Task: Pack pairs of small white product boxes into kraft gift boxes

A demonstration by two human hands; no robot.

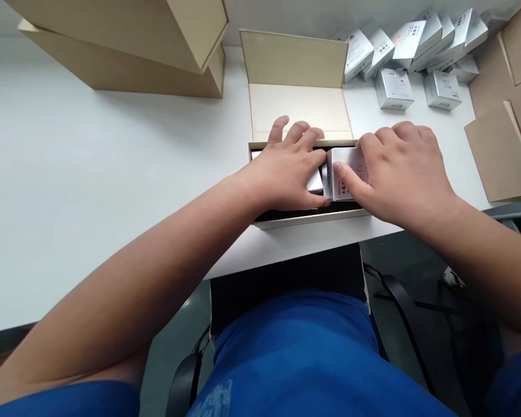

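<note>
An open gift box [312, 219] with a dark inside lies in front of me, its lid [295, 58] folded back away from me. My right hand [402, 168] grips a small silver carton [345, 179] with dark print at the box's right part, thumb on its printed face and fingers over the far side. Spread fingers of my left hand [289, 168] lie over the left part of the gift box. Beneath that palm shows a corner of another silver-white carton [315, 183], mostly hidden. The left thumb and index finger come close to the carton in my right hand.
More silver cartons [394, 90] stand and lean in a group at the back right. Two large tan boxes [156, 63] are stacked at the back left. Brown cardboard [501, 150] borders the right side of the white table [47, 174]. The table's front edge is near my lap.
</note>
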